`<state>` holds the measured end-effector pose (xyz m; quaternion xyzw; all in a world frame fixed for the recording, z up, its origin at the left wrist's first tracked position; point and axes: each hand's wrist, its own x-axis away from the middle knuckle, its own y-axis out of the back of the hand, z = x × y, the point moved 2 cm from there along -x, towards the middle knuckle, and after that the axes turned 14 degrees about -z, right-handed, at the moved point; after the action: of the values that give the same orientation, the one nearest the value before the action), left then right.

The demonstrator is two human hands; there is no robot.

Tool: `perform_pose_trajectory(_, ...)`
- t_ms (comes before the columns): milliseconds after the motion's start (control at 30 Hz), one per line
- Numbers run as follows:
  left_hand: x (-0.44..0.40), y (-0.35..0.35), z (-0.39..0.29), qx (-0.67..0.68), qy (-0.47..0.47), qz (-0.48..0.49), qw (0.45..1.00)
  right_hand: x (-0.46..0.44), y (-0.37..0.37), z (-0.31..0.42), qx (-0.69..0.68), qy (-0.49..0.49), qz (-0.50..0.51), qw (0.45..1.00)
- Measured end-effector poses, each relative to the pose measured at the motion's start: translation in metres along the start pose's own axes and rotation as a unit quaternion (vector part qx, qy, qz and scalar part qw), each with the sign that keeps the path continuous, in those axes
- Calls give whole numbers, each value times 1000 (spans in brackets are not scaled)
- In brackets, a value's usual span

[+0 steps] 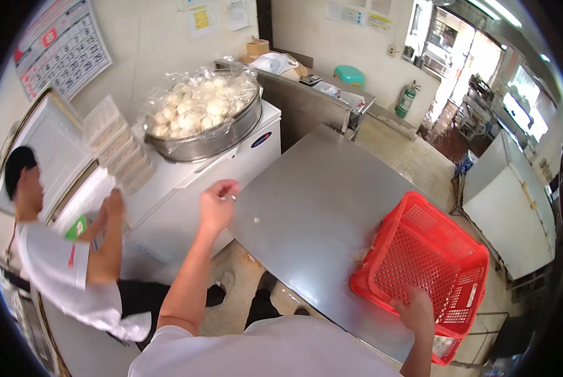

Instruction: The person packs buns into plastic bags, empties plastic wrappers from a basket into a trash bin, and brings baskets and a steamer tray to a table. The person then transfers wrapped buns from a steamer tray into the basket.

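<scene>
Over the left edge of the steel table [306,195], my left hand [220,204] is raised with its fingers curled together around a small pale thing I cannot make out. My right hand [416,311] is at the near side of a red plastic basket [413,251], blurred, its fingers spread over the basket's side. The basket stands tilted at the table's right end, above another red basket [446,355] with pale items partly showing. A small pale scrap [256,220] lies on the steel top.
A person [68,251] works at the left beside an open chest freezer [256,144]. On it are a large round pan [200,147] of white buns under plastic and stacked clear containers [115,144]. A steel partition [294,100] borders the table's far side.
</scene>
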<state>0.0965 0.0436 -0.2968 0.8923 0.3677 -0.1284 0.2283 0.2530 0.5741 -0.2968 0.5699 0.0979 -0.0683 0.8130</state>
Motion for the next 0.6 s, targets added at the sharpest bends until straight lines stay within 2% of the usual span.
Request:
perform_pose_trajectory(33,-28,1,10,8,-17,-37,999,-22,1,27,-27,20,-81,996)
perform_pose_trajectory(100,-86,9,53,50,-30,-180,982,-81,-15,89,-198,-36,-88,976)
perform_pose_trajectory(167,-145,30,98,59,-57,-263,961,-144,-36,155,-267,-87,-25,959)
perform_pose_trajectory(233,-192,56,131,-10,-16,-340,940,-209,-86,205,-356,-42,-3,934)
perform_pose_trajectory(267,-220,66,161,-24,51,-361,931,-243,-114,225,-351,5,10,936)
perform_pose_trajectory(300,-244,73,188,-38,115,-381,916,-276,-134,251,-348,13,28,937)
perform_pose_trajectory(333,-261,77,204,-13,157,-360,920,-312,-167,273,-406,-29,100,908)
perform_pose_trajectory(400,-283,83,224,32,238,-314,919,-369,-197,330,-501,-149,162,837)
perform_pose_trajectory(467,-290,79,216,27,272,-283,919,-427,-238,375,-497,-213,150,828)
perform_pose_trajectory(533,-296,79,197,26,329,-231,915,-466,-248,417,-508,-242,154,812)
perform_pose_trajectory(600,-308,83,218,58,335,-183,922,-491,-263,449,-559,-238,245,755)
